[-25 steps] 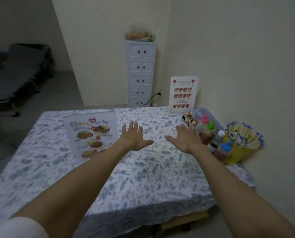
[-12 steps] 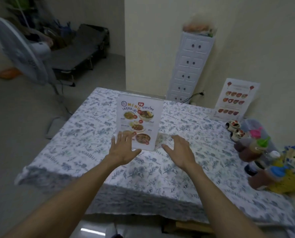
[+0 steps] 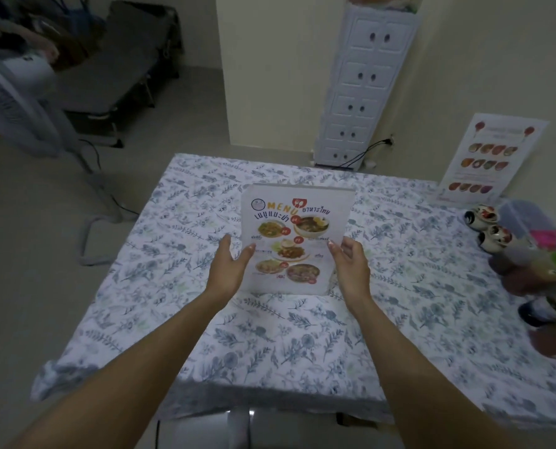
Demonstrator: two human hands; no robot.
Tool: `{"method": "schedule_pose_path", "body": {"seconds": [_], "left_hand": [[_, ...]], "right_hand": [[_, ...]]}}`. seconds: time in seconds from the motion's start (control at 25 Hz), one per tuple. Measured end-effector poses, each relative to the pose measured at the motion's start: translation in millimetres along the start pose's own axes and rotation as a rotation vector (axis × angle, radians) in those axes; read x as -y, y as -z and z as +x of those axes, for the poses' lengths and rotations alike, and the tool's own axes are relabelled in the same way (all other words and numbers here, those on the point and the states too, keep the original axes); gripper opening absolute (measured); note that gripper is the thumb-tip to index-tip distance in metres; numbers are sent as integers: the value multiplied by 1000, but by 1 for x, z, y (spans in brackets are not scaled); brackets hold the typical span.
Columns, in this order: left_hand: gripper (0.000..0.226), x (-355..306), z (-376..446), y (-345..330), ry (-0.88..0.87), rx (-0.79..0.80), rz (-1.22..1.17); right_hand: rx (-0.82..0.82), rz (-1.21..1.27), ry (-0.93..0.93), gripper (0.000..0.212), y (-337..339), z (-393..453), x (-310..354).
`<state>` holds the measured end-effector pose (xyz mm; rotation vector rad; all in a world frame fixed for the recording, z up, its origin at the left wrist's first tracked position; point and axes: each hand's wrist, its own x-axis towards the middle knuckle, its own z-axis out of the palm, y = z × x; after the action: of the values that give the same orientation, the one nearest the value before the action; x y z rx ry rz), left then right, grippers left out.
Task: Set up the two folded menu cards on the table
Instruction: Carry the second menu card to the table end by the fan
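Observation:
A folded menu card (image 3: 297, 234) with food photos and the word MENU stands upright in the middle of the flowered tablecloth (image 3: 270, 335). My left hand (image 3: 229, 268) is at its left edge and my right hand (image 3: 349, 267) at its right edge. Both have fingers apart, and each thumb tip rests on the card's front near the edge. A second menu card (image 3: 494, 157), printed with rows of red dishes, stands at the table's far right corner against the wall.
Sauce bottles with coloured caps (image 3: 542, 273) and small painted pots (image 3: 485, 222) crowd the right side of the table. A white drawer tower (image 3: 367, 79) stands behind the table. A fan (image 3: 14, 102) and a folding cot (image 3: 118, 59) are on the floor to the left.
The view has swung left and closer to the centre card. Both hands have moved forward from in front of the card to its two side edges.

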<state>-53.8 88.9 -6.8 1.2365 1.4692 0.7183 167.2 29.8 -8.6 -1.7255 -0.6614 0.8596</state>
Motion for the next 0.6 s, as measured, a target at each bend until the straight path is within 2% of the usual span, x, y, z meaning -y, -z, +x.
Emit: {"method": "schedule_pose_path", "body": {"seconds": [0.16, 0.28, 0.4, 0.6], "left_hand": [[67, 10, 22, -2, -25, 40, -106], [36, 16, 29, -10, -49, 56, -179], [11, 18, 34, -18, -27, -12, -245], [15, 17, 34, -23, -9, -100, -328]], "right_hand": [[-52, 106, -13, 37, -10, 10, -9], [-5, 97, -9, 14, -5, 18, -16], [44, 60, 7, 5, -2, 27, -22], [62, 3, 53, 15, 0, 34, -24]]}}
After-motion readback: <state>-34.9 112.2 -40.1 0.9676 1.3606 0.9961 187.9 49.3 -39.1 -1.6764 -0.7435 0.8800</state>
